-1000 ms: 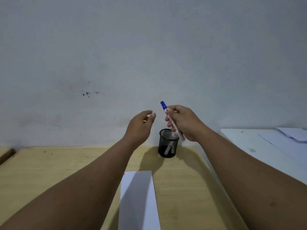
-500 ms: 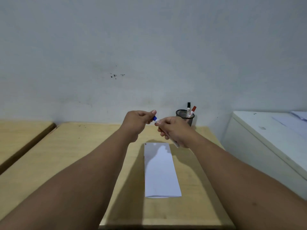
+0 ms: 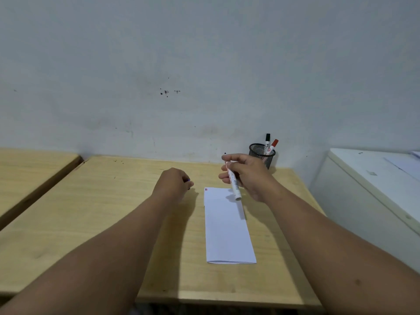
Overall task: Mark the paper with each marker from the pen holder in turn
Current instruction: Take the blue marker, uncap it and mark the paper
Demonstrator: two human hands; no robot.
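A folded white paper (image 3: 228,228) lies lengthwise on the wooden table (image 3: 91,212), with small red and dark marks at its far left corner. My right hand (image 3: 248,176) holds an uncapped white marker (image 3: 233,184) tilted above the paper's far end, tip pointing up and away. My left hand (image 3: 175,184) is closed to the left of the paper, and a bit of the blue cap (image 3: 188,180) shows at its fingers. A black mesh pen holder (image 3: 261,155) stands at the table's far right with a black-capped marker (image 3: 267,140) and a red-capped marker (image 3: 272,146) in it.
A grey wall rises right behind the table. A second wooden table (image 3: 27,171) sits to the left across a narrow gap. A white cabinet (image 3: 372,189) with papers on top stands to the right.
My hands have pulled apart: the cap came off the blue marker and went left with my left hand. My right hand holds the marker body over the paper.
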